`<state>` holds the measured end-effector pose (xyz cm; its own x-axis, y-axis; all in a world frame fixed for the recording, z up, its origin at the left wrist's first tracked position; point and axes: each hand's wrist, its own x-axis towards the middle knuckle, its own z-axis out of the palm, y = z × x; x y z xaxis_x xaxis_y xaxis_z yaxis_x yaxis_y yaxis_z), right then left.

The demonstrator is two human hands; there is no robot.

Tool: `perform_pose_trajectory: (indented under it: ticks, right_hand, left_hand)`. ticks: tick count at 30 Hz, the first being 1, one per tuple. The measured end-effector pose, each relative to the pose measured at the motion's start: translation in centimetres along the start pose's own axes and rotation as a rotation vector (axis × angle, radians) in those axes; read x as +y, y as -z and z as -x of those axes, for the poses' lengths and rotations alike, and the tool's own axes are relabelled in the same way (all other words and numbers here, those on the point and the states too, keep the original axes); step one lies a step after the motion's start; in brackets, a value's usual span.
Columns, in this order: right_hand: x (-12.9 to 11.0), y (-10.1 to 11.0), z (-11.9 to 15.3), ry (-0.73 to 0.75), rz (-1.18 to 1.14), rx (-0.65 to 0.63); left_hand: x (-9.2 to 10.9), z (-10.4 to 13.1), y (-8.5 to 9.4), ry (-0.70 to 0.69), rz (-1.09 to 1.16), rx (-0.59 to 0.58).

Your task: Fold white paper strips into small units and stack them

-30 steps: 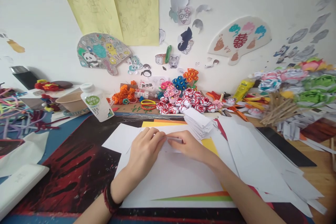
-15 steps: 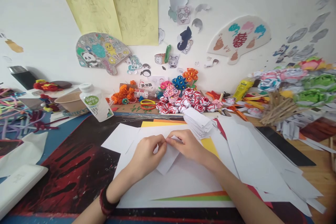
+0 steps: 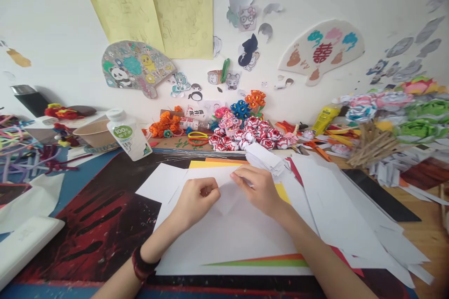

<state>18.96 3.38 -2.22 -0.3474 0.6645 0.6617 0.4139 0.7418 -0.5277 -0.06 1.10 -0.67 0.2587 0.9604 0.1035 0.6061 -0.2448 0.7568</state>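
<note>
A small piece of white paper (image 3: 226, 198) hangs between my two hands, over a larger white sheet; its edges blend into the white below. My left hand (image 3: 198, 201) is closed, thumb and forefinger pinched at the paper's left edge. On the other side, my right hand (image 3: 257, 189) pinches the paper with thumb and fingertips. Under both hands lies the large white sheet (image 3: 259, 243), on top of coloured sheets. To the left of it is another white paper piece (image 3: 159, 184). Behind my right hand sits a stack of small white papers (image 3: 264, 156).
A white bottle (image 3: 129, 138) and a brown bowl (image 3: 93, 133) stand at the back left. Red-and-white paper flowers (image 3: 252, 135) line the back by the wall. White sheets (image 3: 343, 210) spread out at right, beside a black strip (image 3: 380, 194). A white box-like object (image 3: 30, 250) lies front left.
My hands have moved apart, the right one shifting right and slightly up. The small paper between them, earlier seen as a tilted piece below the fingers, now shows less distinctly.
</note>
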Motion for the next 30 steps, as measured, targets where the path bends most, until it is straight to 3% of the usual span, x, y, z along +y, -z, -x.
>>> perform_pose_trajectory:
  ticks: [9, 14, 22, 26, 30]
  right_hand:
    - [0.4, 0.9, -0.4, -0.113, 0.018, 0.138]
    - [1.3, 1.6, -0.7, -0.283, -0.007, 0.241]
    - [1.5, -0.1, -0.5, -0.485, -0.307, -0.059]
    - [1.9, -0.1, -0.4, -0.469, -0.389, -0.279]
    - [1.7, -0.1, -0.3, -0.443, -0.431, -0.424]
  left_hand:
    - [-0.6, -0.3, 1.1, 0.066, -0.067, 0.064]
    - [-1.4, -0.5, 1.4, 0.058, -0.008, 0.139]
    - [-0.9, -0.3, 0.4, -0.063, 0.086, 0.129]
    - [-0.8, -0.1, 0.9, -0.052, -0.024, 0.137]
    - [-0.5, 0.2, 0.9, -0.076, -0.118, 0.068]
